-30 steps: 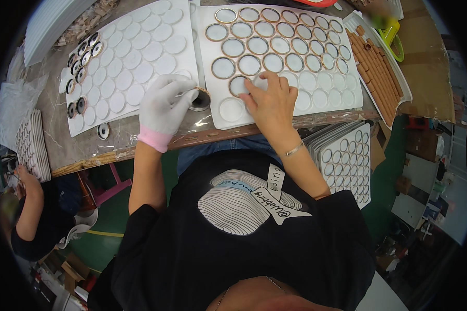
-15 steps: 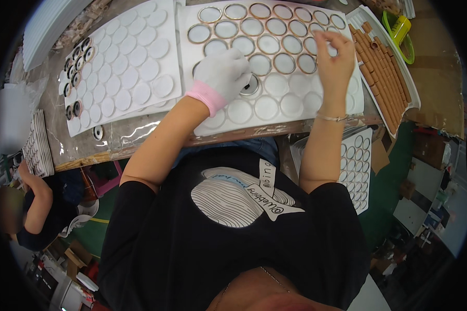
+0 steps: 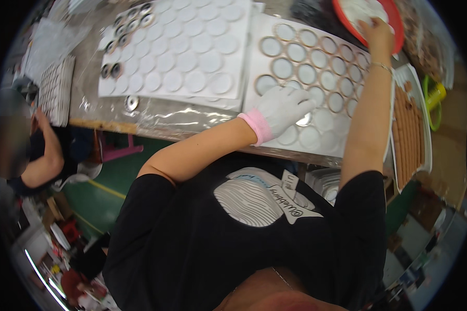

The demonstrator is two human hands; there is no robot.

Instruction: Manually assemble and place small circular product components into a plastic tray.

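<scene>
My left hand (image 3: 288, 110), in a white glove with a pink cuff, rests curled on the right-hand white sheet (image 3: 342, 146). A shiny round metal piece (image 3: 304, 120) shows at its fingertips, mostly covered by them. Many round discs with copper-coloured rims (image 3: 306, 73) sit in rows beyond that hand; nearer spots hold plain white discs (image 3: 310, 138). My bare right hand (image 3: 379, 35) reaches far right into a red bowl (image 3: 398, 36) with white contents (image 3: 355, 11). Its fingertips are drawn together there; what they pinch, if anything, is too small to tell.
Another white sheet (image 3: 163, 89) with white discs lies left, black-and-silver rings (image 3: 116, 69) along its edge. One loose ring (image 3: 132, 102) sits nearby. A tray of brown tubes (image 3: 407, 135) stands right. A person (image 3: 41, 155) sits left beside stacked sheets (image 3: 57, 90).
My right hand has moved from above the rimmed discs out to the red bowl. The view has swung right. My left hand stays on the sheet at the round metal piece.
</scene>
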